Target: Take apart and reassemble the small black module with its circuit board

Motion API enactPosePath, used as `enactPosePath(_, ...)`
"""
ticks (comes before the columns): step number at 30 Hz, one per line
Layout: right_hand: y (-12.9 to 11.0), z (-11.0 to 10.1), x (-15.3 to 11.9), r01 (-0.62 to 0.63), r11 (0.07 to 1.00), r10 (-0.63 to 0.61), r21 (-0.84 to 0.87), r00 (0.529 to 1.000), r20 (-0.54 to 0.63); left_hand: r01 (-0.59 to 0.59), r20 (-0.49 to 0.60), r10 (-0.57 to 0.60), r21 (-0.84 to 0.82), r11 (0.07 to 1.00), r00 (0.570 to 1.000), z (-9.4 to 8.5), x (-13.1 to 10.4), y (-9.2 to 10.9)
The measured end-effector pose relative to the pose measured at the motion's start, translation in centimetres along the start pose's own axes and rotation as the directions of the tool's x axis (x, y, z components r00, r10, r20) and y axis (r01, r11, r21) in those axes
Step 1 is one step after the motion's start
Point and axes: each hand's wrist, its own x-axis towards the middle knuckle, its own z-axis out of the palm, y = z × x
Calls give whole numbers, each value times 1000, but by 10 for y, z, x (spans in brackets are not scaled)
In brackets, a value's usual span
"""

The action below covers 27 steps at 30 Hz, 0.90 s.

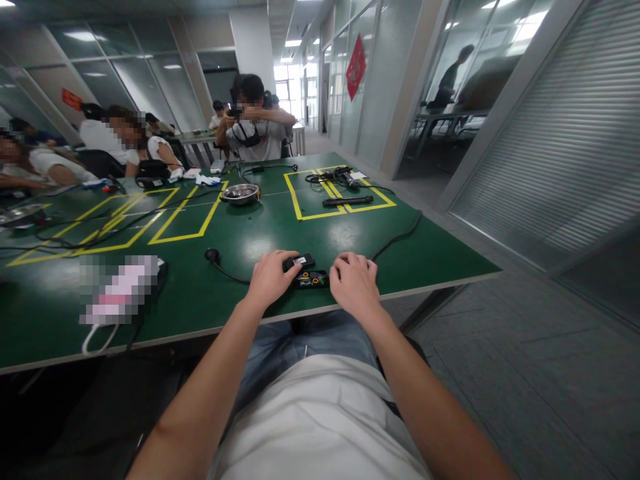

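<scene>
Head view. Work sits at the near edge of a green table [280, 230] with a pale rim. Open black plastic case [314, 281] lies between the two hands, coloured electronic parts and orange rings showing inside. Just beyond it, a small black ribbed rectangular piece with a white label [303, 260] (its cover, I judge).

Left hand [273, 277]: fingers bent, thumb reaching to the ribbed piece and the case's left end; cannot tell whether its grip is closed on either or only resting there. Right hand [354, 283]: fingers curled at the case's right end; the back of the hand hides the contact, so its grip cannot be told.

Black cord with a round plug [212, 255] runs in from the left; another black cord [400, 238] leads off beyond the right hand (joins at the case hidden).

Progress, as judged: opening done, innards exposed. Undone as things lie: ribbed piece and case are not fitted together. No loose inner part seen on the table nearby (small ones could escape notice).
</scene>
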Motion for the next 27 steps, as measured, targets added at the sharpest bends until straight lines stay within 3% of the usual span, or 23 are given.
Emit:
enactPosePath(3,-1,-1,1,-10,1000,10,3,1000,23,3,-7,-3,-21,1000,1000,0,1,-1)
enactPosePath(7,-1,-2,1,-15,1000,14,14,999,38,-153,-61,148,-99,983,987,-6,-9,0)
enactPosePath(11,-1,-2,1,-14,1000,13,9,999,49,-319,83,332,-139,937,940,-13,-17,3)
enactPosePath(15,0,-2,2,-12,1000,11,9,998,61,-373,160,388,-115,921,908,-13,-16,3)
enactPosePath(21,1,0,2,-4,1000,4,-14,998,56,-328,135,351,-164,930,927,-8,-19,1)
enactPosePath(24,1,2,2,-6,1000,7,-20,999,53,-213,18,221,-192,958,975,-3,-18,0)
enactPosePath(27,1,2,2,4,1000,-4,-10,1000,29,-90,-83,81,-113,990,993,3,-15,-3)
